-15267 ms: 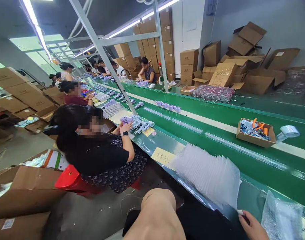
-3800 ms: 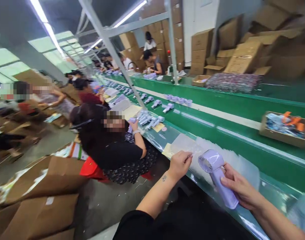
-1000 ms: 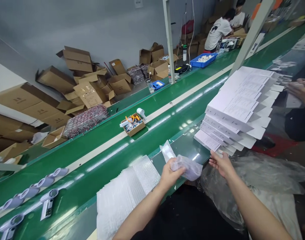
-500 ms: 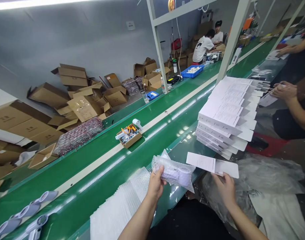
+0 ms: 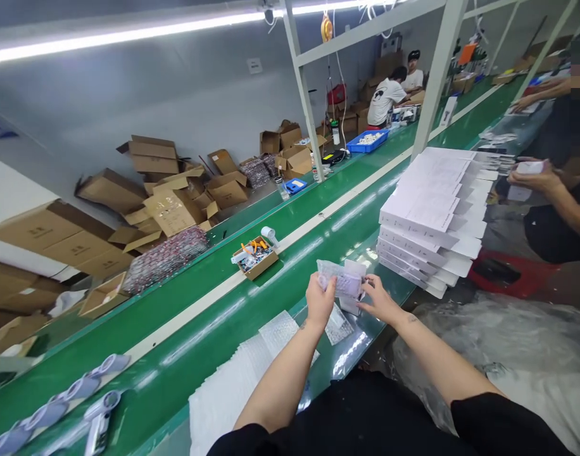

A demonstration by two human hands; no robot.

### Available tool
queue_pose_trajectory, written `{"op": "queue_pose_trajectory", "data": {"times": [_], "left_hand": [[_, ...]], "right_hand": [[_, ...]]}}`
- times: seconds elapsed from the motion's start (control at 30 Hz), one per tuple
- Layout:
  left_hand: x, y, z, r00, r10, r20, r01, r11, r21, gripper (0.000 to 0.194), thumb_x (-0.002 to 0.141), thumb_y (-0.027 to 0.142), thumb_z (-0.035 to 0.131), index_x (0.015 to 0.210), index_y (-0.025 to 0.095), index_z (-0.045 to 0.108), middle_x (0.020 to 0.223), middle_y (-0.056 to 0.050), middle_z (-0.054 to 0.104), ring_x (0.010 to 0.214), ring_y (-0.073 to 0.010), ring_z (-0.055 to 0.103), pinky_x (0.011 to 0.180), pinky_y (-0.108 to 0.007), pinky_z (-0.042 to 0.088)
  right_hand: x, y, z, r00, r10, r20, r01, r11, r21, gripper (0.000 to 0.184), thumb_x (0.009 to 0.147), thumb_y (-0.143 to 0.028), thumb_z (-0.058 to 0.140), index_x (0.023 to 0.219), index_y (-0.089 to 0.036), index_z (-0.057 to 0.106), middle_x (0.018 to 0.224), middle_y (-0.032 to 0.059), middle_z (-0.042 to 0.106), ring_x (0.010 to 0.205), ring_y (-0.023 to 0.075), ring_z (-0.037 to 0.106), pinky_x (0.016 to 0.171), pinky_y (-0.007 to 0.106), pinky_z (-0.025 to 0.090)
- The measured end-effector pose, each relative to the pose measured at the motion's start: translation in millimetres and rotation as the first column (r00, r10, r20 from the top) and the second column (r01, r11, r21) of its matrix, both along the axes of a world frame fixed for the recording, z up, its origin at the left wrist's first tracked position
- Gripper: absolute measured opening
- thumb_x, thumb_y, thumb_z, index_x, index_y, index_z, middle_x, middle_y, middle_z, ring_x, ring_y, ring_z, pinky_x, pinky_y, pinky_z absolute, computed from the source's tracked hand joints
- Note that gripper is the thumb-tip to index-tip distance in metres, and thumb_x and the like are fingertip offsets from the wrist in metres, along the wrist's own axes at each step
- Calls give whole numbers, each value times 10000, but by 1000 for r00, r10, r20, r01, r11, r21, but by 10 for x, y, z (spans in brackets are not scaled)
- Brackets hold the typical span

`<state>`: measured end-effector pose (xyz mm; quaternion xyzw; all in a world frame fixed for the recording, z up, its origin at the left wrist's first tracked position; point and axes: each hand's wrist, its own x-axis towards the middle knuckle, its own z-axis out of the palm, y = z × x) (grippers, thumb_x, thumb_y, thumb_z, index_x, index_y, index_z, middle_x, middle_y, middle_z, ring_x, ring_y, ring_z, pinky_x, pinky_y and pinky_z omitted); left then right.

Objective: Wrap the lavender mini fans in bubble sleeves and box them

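My left hand (image 5: 321, 296) is closed around one end of a lavender device in a bubble-wrap bag (image 5: 335, 278), held above the bench edge. At the bag's right end my right hand (image 5: 378, 299) grips a small white carton (image 5: 349, 306), its fingers bent at the carton's edge. The bag's end overlaps the carton; how far it is inside is hard to see. Below the hands a loose bubble bag (image 5: 338, 324) lies on the bench. Left of my forearm spreads a fanned stack of bubble bags (image 5: 242, 373).
Stacked flat white cartons (image 5: 418, 196) stand at the right. On the green conveyor (image 5: 209, 335) sit a small cardboard box of parts (image 5: 259, 266) and several lavender ring-headed devices (image 5: 81, 387). A metal post (image 5: 437, 82) rises behind. A co-worker's hands (image 5: 537, 177) hold a white carton.
Both hands have come together, bringing the bagged device and the white carton into contact. The carton, flat and apart before, is now at the bag's end. The camera view has tilted up.
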<state>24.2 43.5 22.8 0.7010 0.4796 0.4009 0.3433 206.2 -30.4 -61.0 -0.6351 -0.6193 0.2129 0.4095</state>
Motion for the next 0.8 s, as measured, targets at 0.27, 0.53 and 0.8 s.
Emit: {"op": "queue_pose_trajectory", "data": {"times": [0.27, 0.53, 0.8], "left_hand": [[444, 79, 170, 631, 23, -775, 226, 951, 212, 325, 904, 438, 383, 1079, 202, 522, 901, -111, 563, 725, -227, 604, 591, -299, 454], [309, -250, -191, 577, -88, -812, 429, 879, 210, 413, 914, 473, 348, 1233, 236, 461, 1139, -79, 552, 1153, -304, 415, 952, -520, 343], [157, -220, -136, 660, -22, -751, 292, 929, 229, 503, 883, 591, 320, 1206, 260, 518, 1217, -41, 547, 1249, -341, 294, 1013, -644, 139]], "right_hand": [[-134, 109, -241, 1000, -18, -19, 20, 991, 134, 537, 710, -343, 644, 1164, -213, 388, 1198, 118, 345, 1158, 262, 408, 945, 457, 423], [-82, 139, -355, 996, 0, -84, -2, 1000, -13, 693, 680, -348, 617, 1260, -182, 275, 1204, 154, 456, 1054, 284, 544, 860, 446, 474], [137, 762, 169, 988, 65, -138, -84, 988, -133, 620, 553, -388, 714, 1078, -188, 452, 1010, 98, 584, 785, 225, 623, 693, 366, 510]]}}
